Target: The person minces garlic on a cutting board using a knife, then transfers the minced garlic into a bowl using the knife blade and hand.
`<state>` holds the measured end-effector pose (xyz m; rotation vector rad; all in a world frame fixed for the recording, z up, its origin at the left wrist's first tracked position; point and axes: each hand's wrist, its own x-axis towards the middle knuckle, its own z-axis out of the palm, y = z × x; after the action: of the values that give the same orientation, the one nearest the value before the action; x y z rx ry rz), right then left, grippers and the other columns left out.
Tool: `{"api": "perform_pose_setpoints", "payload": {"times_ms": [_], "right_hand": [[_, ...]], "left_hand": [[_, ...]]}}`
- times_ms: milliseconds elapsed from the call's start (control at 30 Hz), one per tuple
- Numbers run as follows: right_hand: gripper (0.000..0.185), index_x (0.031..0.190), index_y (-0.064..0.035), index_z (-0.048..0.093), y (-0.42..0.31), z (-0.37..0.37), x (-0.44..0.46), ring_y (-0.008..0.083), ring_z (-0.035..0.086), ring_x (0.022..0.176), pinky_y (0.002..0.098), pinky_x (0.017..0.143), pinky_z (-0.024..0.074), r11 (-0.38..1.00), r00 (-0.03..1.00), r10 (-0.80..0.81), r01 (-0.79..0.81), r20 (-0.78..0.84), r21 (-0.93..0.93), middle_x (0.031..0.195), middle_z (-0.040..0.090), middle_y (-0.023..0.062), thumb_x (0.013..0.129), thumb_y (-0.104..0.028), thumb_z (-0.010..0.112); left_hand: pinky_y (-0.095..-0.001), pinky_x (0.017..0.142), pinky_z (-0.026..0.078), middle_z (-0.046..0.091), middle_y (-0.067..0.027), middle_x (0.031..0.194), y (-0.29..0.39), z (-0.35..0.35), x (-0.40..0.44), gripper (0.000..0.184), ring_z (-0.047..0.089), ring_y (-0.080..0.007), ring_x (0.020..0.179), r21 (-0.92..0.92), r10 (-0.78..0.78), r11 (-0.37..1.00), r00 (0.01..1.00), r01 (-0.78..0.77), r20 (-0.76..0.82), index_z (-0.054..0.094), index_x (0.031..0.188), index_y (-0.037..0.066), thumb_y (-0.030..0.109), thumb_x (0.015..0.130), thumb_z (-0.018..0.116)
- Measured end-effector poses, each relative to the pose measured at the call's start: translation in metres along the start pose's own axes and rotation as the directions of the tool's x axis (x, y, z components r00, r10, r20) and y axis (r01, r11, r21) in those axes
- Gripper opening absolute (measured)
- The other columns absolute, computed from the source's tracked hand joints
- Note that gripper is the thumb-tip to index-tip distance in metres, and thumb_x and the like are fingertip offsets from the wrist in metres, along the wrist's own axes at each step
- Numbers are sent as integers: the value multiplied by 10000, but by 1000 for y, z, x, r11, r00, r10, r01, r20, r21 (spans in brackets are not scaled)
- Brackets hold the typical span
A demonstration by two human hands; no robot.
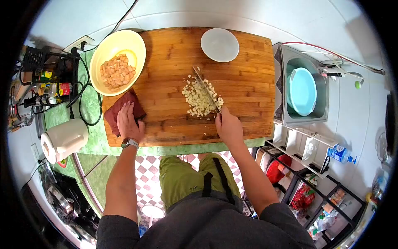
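Note:
On the wooden cutting board (166, 91) lies a loose pile of chopped pale pieces (197, 97), right of the middle. My right hand (229, 126) is closed round the handle of a knife (207, 90), whose blade lies over the pile and points up and left. My left hand (130, 121) rests with its fingers apart on a folded dark red cloth (116, 113) at the board's left edge. Just above the cloth, a yellow bowl (96, 62) holds diced pinkish meat (117, 71). A whitish plate or shallow bowl (219, 45) stands near the board's back edge.
Right of the board, a metal sink (286, 118) holds a light blue basin (304, 92). A white kettle (66, 139) and black cables (88, 85) are at the left, beside a rack of bottles. A white rack (290, 143) and black shelves (319, 193) stand at the lower right.

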<state>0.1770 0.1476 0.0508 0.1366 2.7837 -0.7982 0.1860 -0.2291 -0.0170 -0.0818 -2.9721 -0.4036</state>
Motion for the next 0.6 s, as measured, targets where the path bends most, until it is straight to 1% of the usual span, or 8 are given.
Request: {"api": "perform_pose_setpoints", "payload": {"times_ms": [67,133,233,300,367,433,533,600], "right_hand": [[201,1018,-41,506,-11,-4,5,488,685,724,601,650,530,998,1000,21,-19,21,-64,750,680,258,1008,-213,608],[201,1016,-42,505,-8,3,2,489,683,717,599,647,531,999,1000,2,0,29,-54,747,679,256,1008,-214,608],[199,1015,-44,506,-1,5,1,489,679,708,595,638,531,998,1000,-24,24,5,-66,739,677,252,1010,-215,608],[198,1016,-45,506,-5,8,5,488,678,707,592,632,530,996,999,-41,41,7,-74,735,676,250,1010,-215,608],[194,1018,-51,508,-6,6,1,494,675,708,597,634,529,998,999,-44,44,2,-38,735,672,256,1008,-216,611],[192,1023,-53,507,-4,8,0,494,676,715,600,637,525,998,999,-29,30,14,-51,742,675,256,1008,-216,609],[189,1034,-56,507,-16,6,1,499,677,733,607,653,521,999,998,-19,21,56,-37,760,682,255,1007,-213,608],[189,1040,-56,507,-16,5,2,503,678,743,612,667,522,1000,998,-10,12,64,-18,770,687,255,1006,-211,608]], "left_hand": [[-511,1236,309,499,-143,1550,-4,0,8,736,436,-348,1467,19,-19,1000,1000,19,0,496,1500,37,161,783,605],[-512,1235,310,501,-141,1547,-3,-1,2,736,435,-346,1469,-7,27,1000,999,-27,-24,497,1503,39,159,785,606],[-512,1237,309,502,-140,1545,0,-3,2,735,430,-342,1474,15,-23,1000,1000,22,20,495,1506,42,155,789,606],[-512,1240,305,499,-138,1548,-4,-1,5,736,426,-340,1478,12,-12,1000,1000,12,-3,492,1509,44,158,791,606],[-512,1244,300,497,-136,1550,-2,0,0,738,421,-337,1482,-7,2,1000,1000,-2,-8,489,1512,46,161,793,607],[-528,1209,329,484,-175,1552,-2,-2,2,758,426,-390,1460,-4,3,1000,1000,-3,9,473,1515,33,139,775,600],[-525,1208,331,487,-175,1550,-5,0,1,763,430,-391,1457,-18,36,999,999,-37,-23,472,1516,33,130,770,602],[-526,1208,331,489,-175,1547,-3,1,1,763,433,-391,1453,-8,23,1000,1000,-23,-15,472,1516,33,131,770,602]]}}
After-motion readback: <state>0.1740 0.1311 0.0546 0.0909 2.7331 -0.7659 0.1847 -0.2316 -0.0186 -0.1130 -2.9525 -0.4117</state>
